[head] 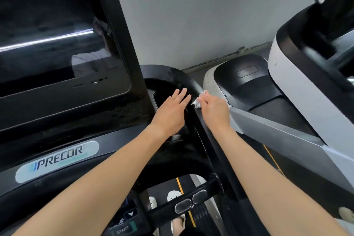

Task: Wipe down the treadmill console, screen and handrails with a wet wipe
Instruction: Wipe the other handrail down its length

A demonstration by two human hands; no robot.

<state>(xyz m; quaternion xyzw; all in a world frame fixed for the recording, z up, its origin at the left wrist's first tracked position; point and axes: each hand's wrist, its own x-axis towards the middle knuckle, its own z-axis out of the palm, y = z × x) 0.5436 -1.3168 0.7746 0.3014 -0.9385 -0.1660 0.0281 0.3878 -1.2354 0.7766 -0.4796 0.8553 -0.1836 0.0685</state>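
Observation:
The treadmill's dark screen [57,30] fills the upper left, with the black console [118,119] below it carrying a Precor badge [57,161]. A black handrail [191,84] curves from behind the console down to the right. My right hand [214,110] is closed around a crumpled white wet wipe [198,101] and presses it onto the handrail's outer edge. My left hand [172,110] lies flat, fingers spread, over the console's cup recess just left of the rail, holding nothing.
A lower crossbar with two oval metal grip sensors [191,200] sits at the bottom centre, above the start button [122,230]. A neighbouring treadmill [287,101] in white and grey stands close on the right. A grey wall [201,15] lies behind.

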